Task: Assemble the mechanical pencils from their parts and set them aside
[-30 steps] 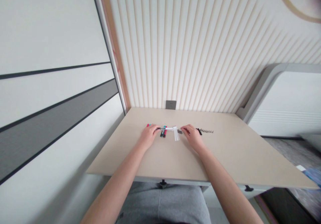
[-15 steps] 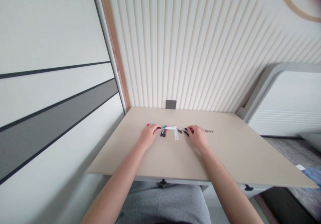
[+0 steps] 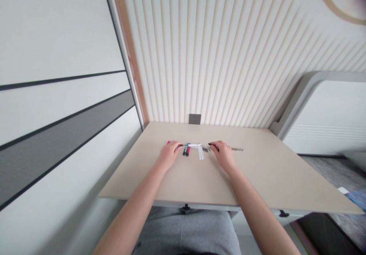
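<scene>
My left hand (image 3: 170, 151) is closed around one end of a slim black-and-white pen (image 3: 194, 145), which points right across the table. Beside it lie several short pieces in red, teal and black (image 3: 187, 150), some partly covered by my fingers. Under the pen's right end is a fan of thin white sticks (image 3: 201, 154). My right hand (image 3: 223, 153) is pinched on a small black piece (image 3: 211, 144), just right of the pen's tip and apart from it. Small dark grey parts (image 3: 205, 149) lie between the hands.
A row of small dark grey parts (image 3: 238, 149) lies right of my right hand on the beige table (image 3: 194, 182). Behind the table, a dark socket (image 3: 195, 119) sits on the ribbed wall. A white cabinet stands at the left.
My right fingers have shifted slightly left and up with the black piece. Black pieces that showed beside that hand are no longer separately visible. My left hand and the pen have stayed put.
</scene>
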The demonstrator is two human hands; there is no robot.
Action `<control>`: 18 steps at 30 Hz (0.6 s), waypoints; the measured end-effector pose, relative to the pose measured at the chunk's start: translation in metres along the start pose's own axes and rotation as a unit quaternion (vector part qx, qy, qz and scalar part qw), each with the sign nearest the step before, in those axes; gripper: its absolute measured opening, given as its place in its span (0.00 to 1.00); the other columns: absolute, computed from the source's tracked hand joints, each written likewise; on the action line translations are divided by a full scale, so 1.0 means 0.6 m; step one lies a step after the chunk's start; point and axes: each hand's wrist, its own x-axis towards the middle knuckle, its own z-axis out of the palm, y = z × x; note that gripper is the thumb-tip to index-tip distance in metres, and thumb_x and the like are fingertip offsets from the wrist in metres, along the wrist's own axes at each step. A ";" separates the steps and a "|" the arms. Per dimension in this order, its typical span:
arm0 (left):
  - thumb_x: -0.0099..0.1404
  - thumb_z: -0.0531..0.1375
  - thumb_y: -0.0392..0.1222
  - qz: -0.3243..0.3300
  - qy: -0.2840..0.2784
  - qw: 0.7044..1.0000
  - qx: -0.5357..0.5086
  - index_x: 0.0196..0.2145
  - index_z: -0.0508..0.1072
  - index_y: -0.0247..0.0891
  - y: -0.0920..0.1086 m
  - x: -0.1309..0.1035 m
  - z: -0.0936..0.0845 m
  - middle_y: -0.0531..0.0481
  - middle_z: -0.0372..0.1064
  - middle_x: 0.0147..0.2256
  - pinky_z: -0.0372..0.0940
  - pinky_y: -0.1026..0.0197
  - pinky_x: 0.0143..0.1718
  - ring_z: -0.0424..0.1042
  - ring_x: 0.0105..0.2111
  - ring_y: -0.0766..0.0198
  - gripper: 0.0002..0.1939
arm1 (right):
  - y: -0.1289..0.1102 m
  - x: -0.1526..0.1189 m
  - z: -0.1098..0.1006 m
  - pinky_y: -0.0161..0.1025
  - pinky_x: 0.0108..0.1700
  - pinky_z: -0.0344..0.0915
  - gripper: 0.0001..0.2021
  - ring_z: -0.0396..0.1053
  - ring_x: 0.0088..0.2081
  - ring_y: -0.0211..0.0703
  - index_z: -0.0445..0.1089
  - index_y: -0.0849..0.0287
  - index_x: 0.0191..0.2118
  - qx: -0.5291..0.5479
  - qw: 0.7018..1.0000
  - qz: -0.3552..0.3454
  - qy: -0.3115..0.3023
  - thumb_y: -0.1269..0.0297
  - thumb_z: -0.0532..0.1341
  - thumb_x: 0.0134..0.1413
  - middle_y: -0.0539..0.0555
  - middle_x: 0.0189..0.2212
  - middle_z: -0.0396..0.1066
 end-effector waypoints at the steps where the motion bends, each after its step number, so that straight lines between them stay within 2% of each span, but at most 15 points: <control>1: 0.68 0.55 0.39 -0.001 -0.001 1.000 0.000 0.41 0.73 0.41 0.000 0.000 0.000 0.49 0.73 0.37 0.63 0.59 0.41 0.70 0.37 0.59 0.07 | -0.003 0.002 -0.001 0.44 0.45 0.59 0.12 0.69 0.44 0.50 0.74 0.51 0.43 0.019 1.000 -0.010 0.007 0.60 0.54 0.61 0.55 0.41 0.73; 5: 0.69 0.54 0.40 -0.001 -0.002 1.000 0.000 0.42 0.72 0.41 0.001 -0.001 -0.001 0.48 0.72 0.37 0.63 0.58 0.41 0.70 0.38 0.60 0.08 | -0.008 0.004 0.001 0.47 0.49 0.60 0.12 0.69 0.45 0.49 0.72 0.53 0.43 0.077 0.997 -0.028 0.010 0.59 0.54 0.61 0.56 0.41 0.73; 8: 0.69 0.54 0.40 -0.001 0.000 1.000 -0.001 0.41 0.72 0.41 0.002 -0.001 -0.002 0.48 0.72 0.37 0.63 0.58 0.41 0.70 0.38 0.60 0.08 | -0.006 0.004 0.007 0.46 0.46 0.64 0.13 0.71 0.42 0.47 0.69 0.55 0.46 0.160 0.987 0.008 0.012 0.57 0.53 0.61 0.55 0.40 0.75; 13: 0.69 0.54 0.40 0.004 0.000 1.000 -0.006 0.41 0.73 0.41 0.002 -0.001 -0.002 0.48 0.72 0.37 0.63 0.58 0.41 0.70 0.38 0.60 0.08 | -0.002 0.007 0.019 0.47 0.46 0.68 0.21 0.74 0.37 0.44 0.62 0.56 0.54 0.335 0.939 0.073 0.012 0.52 0.53 0.60 0.56 0.39 0.76; 18: 0.69 0.54 0.41 0.002 0.000 1.000 -0.006 0.41 0.73 0.41 0.002 -0.001 -0.001 0.49 0.73 0.37 0.63 0.58 0.41 0.70 0.38 0.59 0.08 | -0.005 0.011 0.018 0.49 0.47 0.68 0.19 0.75 0.39 0.46 0.62 0.56 0.46 0.424 0.897 0.117 0.024 0.49 0.58 0.55 0.57 0.37 0.78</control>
